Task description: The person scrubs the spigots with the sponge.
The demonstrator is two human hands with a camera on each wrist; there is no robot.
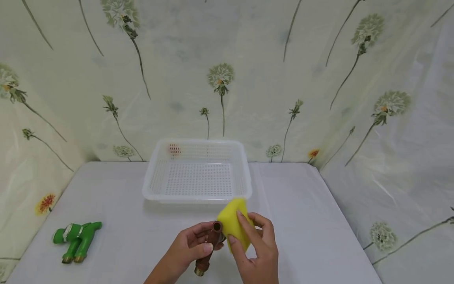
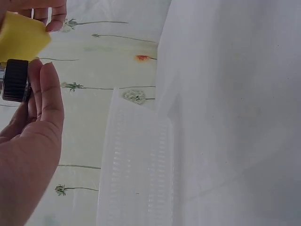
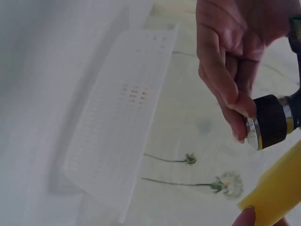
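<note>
My left hand (image 1: 193, 244) grips a reddish-brown tap (image 1: 204, 262) with a brass threaded end pointing down and an open pipe mouth facing up. The tap's dark ribbed knob (image 3: 272, 121), silver at its end, shows by the left fingers in the right wrist view. A yellow sponge (image 1: 234, 223) is pinched between the thumb and fingers of my right hand (image 1: 260, 248). In the head view the sponge is right beside the tap; whether they touch I cannot tell. In the left wrist view, the sponge (image 2: 23, 37) appears above the knob (image 2: 16, 80).
A white perforated plastic basket (image 1: 196, 199) stands at the back of the white-covered table (image 1: 291, 213). At the left lies a green tap (image 1: 79, 238) with brass ends. Dandelion-patterned sheeting (image 1: 255, 90) hangs behind and at both sides.
</note>
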